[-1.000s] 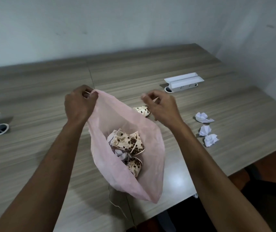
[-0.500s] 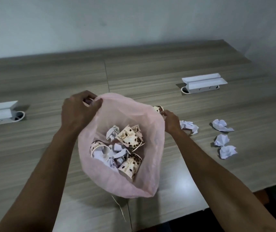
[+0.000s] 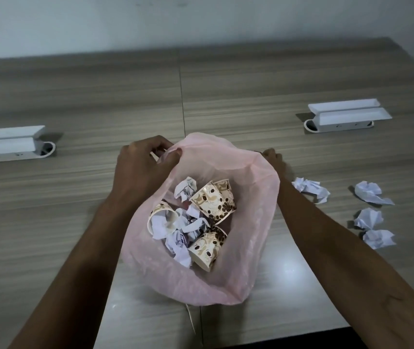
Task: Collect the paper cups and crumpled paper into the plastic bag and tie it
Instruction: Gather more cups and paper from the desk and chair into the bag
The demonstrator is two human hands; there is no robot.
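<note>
Holding open: left hand [image 3: 140, 170], centre-left of frame, pinches the near-left rim of the pink plastic bag [image 3: 256, 260] between thumb and curled fingers, as it did a second ago.
Bag contents: paper cups [image 3: 213, 202] with brown bean print and crumpled paper [image 3: 183, 235] lie mixed inside, mid-frame; the bag sits on the desk [image 3: 75, 222] with its mouth now spread wider.
Reaching: right hand [image 3: 274, 159] has dropped behind the bag's far-right rim, mostly hidden; a second ago it pinched that rim in plain sight. Whether its grip is clenched on anything cannot be told.
Loose paper: one wad [image 3: 310, 188] lies just beside that hand; three more paper wads [image 3: 369, 217] are grouped at right of frame.
Outlook: collecting likely goes on; tying waits.
</note>
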